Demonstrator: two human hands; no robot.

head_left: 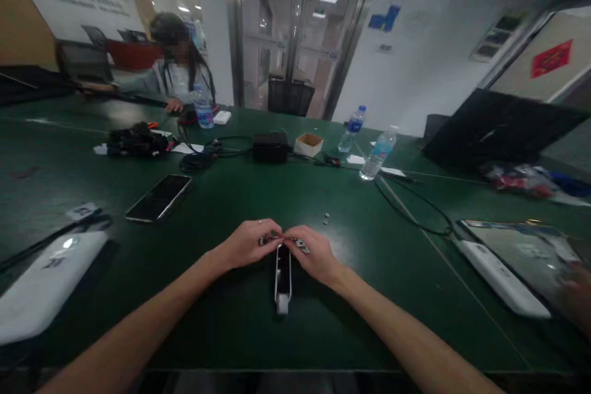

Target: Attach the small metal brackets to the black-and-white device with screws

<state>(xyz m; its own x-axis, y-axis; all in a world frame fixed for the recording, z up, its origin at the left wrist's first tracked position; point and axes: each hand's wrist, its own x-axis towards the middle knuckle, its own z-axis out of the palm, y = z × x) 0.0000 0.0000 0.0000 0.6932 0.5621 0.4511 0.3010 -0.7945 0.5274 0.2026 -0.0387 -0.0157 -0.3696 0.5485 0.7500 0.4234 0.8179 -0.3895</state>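
Near the front middle of the table (221,320), my left hand (253,243) and my right hand (316,252) meet with their fingertips together. Each pinches a small greyish metal piece; one piece (302,245) shows beside the right fingers, the other (268,238) at the left fingers. Whether these are two parts or one joined part, I cannot tell. Just below the fingertips lies a narrow dark object with a white frame (283,274) and a pale block at its near end. Its far end is hidden by my hands. Two tiny rings (326,218) lie beyond my right hand.
A phone (159,198) and a white rounded device (50,283) are on the left. Farther back are a black adapter (270,148), a small open box (308,144), cables and water bottles (379,152). At right is a tray-like panel (521,252); across sits a person (178,74).
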